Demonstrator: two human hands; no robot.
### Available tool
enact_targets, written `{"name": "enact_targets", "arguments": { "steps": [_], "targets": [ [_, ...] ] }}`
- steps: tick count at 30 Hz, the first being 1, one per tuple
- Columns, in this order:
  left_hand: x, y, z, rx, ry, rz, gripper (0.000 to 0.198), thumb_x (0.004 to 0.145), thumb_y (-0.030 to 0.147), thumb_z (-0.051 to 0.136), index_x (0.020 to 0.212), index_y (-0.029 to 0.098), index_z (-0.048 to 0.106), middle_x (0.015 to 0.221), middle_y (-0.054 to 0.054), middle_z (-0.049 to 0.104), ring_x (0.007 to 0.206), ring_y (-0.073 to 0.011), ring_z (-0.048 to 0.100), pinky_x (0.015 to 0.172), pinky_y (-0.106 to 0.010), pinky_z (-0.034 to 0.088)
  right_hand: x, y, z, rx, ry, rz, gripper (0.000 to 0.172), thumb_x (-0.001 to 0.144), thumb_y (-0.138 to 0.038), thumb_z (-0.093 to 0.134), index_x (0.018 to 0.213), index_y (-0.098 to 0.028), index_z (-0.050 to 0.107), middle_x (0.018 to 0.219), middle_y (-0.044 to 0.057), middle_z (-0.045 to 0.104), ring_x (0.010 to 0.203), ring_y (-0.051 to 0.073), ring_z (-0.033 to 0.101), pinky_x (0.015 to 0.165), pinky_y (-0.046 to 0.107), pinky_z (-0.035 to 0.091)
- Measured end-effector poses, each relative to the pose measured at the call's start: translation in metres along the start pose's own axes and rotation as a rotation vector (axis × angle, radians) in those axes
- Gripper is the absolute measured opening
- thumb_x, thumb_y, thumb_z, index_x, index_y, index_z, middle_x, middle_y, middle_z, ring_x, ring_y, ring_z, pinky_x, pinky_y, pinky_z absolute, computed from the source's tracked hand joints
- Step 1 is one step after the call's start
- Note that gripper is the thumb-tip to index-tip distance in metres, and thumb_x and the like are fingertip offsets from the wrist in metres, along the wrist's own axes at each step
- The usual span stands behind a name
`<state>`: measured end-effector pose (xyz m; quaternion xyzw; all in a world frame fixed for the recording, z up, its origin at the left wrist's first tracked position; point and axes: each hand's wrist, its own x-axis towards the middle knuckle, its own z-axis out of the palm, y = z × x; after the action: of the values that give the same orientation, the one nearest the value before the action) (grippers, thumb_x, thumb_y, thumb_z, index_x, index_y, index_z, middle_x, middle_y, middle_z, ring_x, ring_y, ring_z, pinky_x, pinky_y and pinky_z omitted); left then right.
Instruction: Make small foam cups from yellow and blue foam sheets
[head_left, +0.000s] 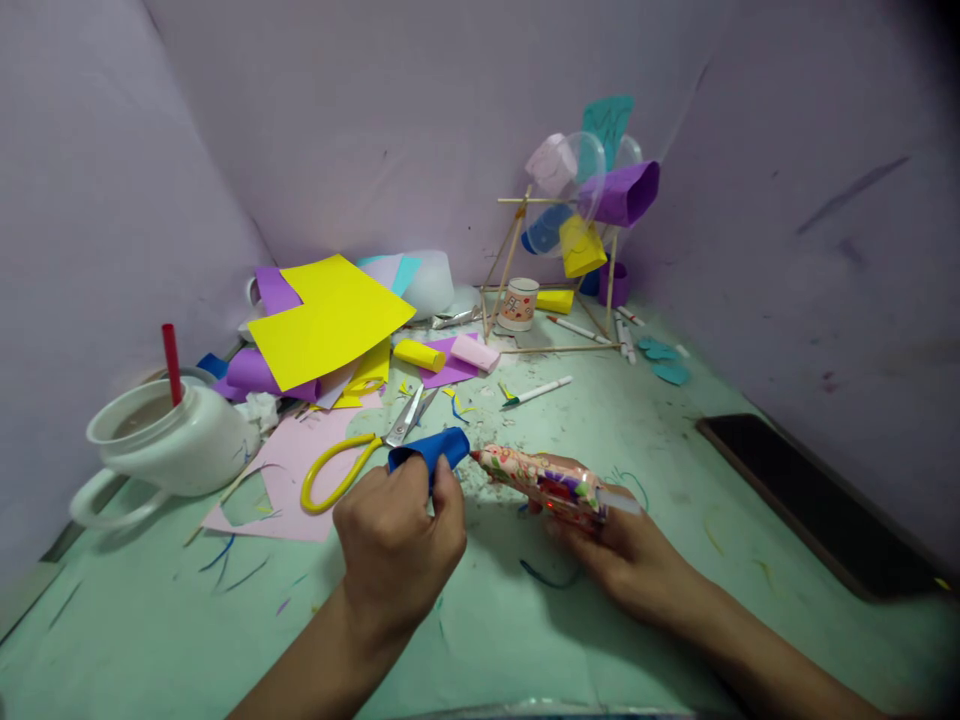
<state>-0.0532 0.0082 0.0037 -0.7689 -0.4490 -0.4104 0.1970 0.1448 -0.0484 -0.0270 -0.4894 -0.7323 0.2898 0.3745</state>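
Note:
My left hand is closed round a rolled blue foam piece in front of the scissors. A flower-patterned glue gun lies in my right hand, its fingers wrapped round the body. The gun's nozzle points left and is close to the right end of the blue piece; whether they touch I cannot tell. Yellow-handled scissors lie partly open just left of the blue piece. Yellow and pink rolled pieces lie further back.
A stick frame carries a wheel with coloured cups at the back right. White pot with a red straw stands left, near yellow sheets and pink paper. A phone lies right. Markers and scraps are scattered.

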Motion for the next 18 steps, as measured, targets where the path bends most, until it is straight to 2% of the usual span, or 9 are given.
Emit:
{"name": "enact_targets", "arguments": {
  "steps": [3,10,15,18],
  "targets": [
    [-0.0002,0.0003,0.0002,-0.001,-0.006,0.009,0.036,0.076,0.018,0.052,0.044,0.023,0.039,0.039,0.003,0.039,0.038,-0.0128,0.037,0.042,-0.030,0.028,-0.0017,0.0021,0.0005,0.010,-0.004,0.008,0.045,0.087,-0.012,0.046,0.128,-0.029,0.050,0.134,0.003,0.053,0.113,0.022,0.057,0.100,0.038,0.045],
    [-0.0008,0.0016,0.0000,0.012,-0.011,0.033,0.035,0.077,0.018,0.053,0.044,0.023,0.040,0.039,0.001,0.041,0.040,-0.0138,0.038,0.043,-0.030,0.028,-0.0002,0.0007,0.0006,-0.005,0.028,-0.005,0.047,0.084,-0.010,0.048,0.126,-0.031,0.052,0.128,0.002,0.057,0.112,0.022,0.058,0.099,0.040,0.046],
    [-0.0004,0.0023,-0.0003,-0.017,-0.010,0.062,0.035,0.076,0.018,0.054,0.044,0.023,0.040,0.039,0.002,0.040,0.039,-0.0136,0.036,0.042,-0.031,0.026,0.0019,-0.0036,-0.0009,0.017,0.018,-0.004,0.050,0.086,-0.012,0.046,0.131,-0.031,0.046,0.134,0.003,0.052,0.122,0.023,0.049,0.103,0.041,0.041],
    [-0.0006,0.0024,-0.0003,-0.027,-0.014,0.067,0.035,0.075,0.017,0.055,0.044,0.023,0.040,0.039,0.002,0.040,0.039,-0.0137,0.037,0.042,-0.031,0.026,0.0022,-0.0039,-0.0010,0.030,0.029,0.011,0.047,0.087,-0.015,0.046,0.130,-0.032,0.047,0.132,0.002,0.054,0.121,0.022,0.051,0.102,0.041,0.042]
  ]
}}
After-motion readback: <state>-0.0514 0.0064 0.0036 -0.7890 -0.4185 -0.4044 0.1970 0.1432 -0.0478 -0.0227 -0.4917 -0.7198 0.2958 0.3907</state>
